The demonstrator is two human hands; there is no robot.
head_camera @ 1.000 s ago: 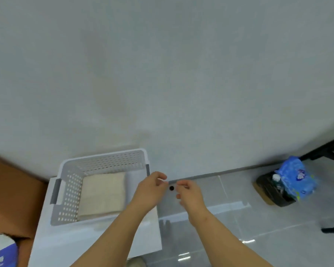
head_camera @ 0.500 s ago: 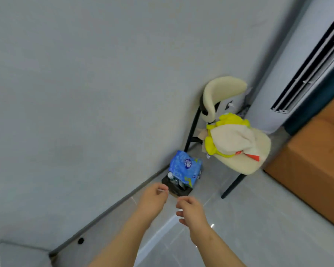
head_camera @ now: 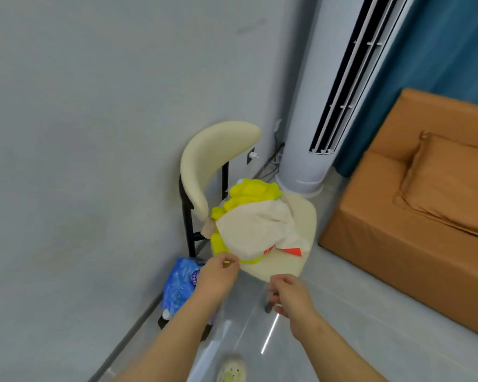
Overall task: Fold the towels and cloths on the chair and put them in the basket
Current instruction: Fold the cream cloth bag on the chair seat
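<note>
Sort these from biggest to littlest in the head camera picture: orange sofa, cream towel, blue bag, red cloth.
1. orange sofa
2. cream towel
3. blue bag, partly hidden by the left hand
4. red cloth, only corners showing

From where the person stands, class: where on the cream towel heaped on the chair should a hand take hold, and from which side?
Grip the cream towel at its near lower edge, coming from the front of the chair. It lies on top of the yellow cloth, so it should lift off first. That edge faces the left hand, which is nearest. The right hand could then catch a corner.
</note>
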